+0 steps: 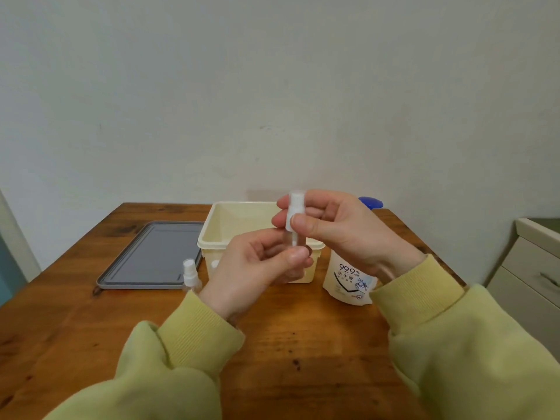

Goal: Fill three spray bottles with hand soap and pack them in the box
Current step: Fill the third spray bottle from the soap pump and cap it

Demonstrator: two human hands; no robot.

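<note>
Your left hand [260,265] grips spray bottle [292,237]; right hand [336,231] fingers [303,222] pinch its sprayer cap [293,207]. Second spray bottle [191,277] on bench [303,344], unpacked. Box [209,237] open, contents unclear. Judged: early-to-middle.

You brought both arms in from bottom edge, forearms angled inward, meeting at centre. Left sleeve [194,325] and right sleeve [424,295], yellow-green, ribbed cuffs at wrists. Your left hand [257,262] sat lower, palm facing you, fingers curled round lower body of spray bottle [293,209], thumb [298,256] laid across its front. Your right hand [333,231] sat higher, just above left, wrist bent down, thumb [303,221] and fingertips [285,204] pinching bottle's white top. Hands close together, nearly touching.
</note>
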